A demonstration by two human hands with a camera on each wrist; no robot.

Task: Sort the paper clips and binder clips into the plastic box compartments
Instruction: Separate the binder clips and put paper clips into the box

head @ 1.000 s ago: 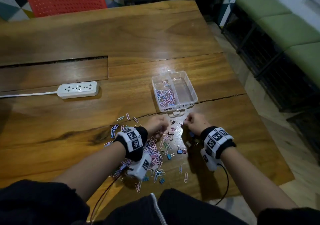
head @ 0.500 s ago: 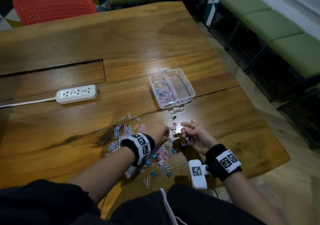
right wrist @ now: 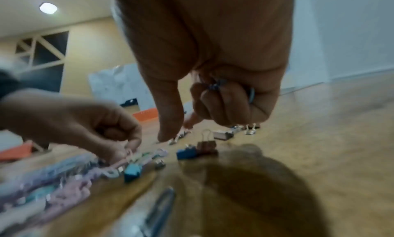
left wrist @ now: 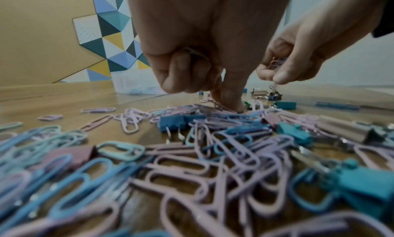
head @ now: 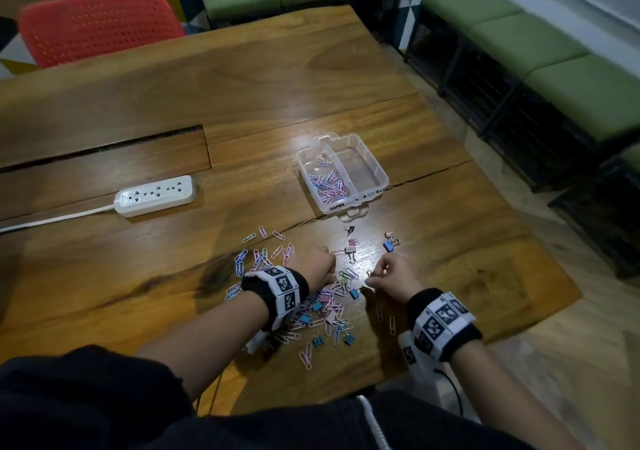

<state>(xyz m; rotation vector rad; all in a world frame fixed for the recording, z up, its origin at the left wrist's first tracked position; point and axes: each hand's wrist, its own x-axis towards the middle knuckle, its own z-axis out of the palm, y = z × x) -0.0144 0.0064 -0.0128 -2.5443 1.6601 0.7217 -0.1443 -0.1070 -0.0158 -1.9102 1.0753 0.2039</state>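
Observation:
A clear two-compartment plastic box stands on the table; its left compartment holds paper clips, its right one looks bare. Pastel paper clips and small binder clips lie in a pile in front of me. My left hand is down on the pile's far edge, pinching a pink paper clip, with more clips tucked under its curled fingers. My right hand hovers just right of it, with its fingers curled round a few clips and its thumb pointing down at the table.
Loose binder clips lie between the hands and the box. A white power strip sits at the left by a cable slot. The table edge runs close on the right, with green benches beyond. A red chair stands at the far side.
My right hand has turned from palm up to palm down and come closer to the pile. The left hand stays on the pile. The head camera has shifted.

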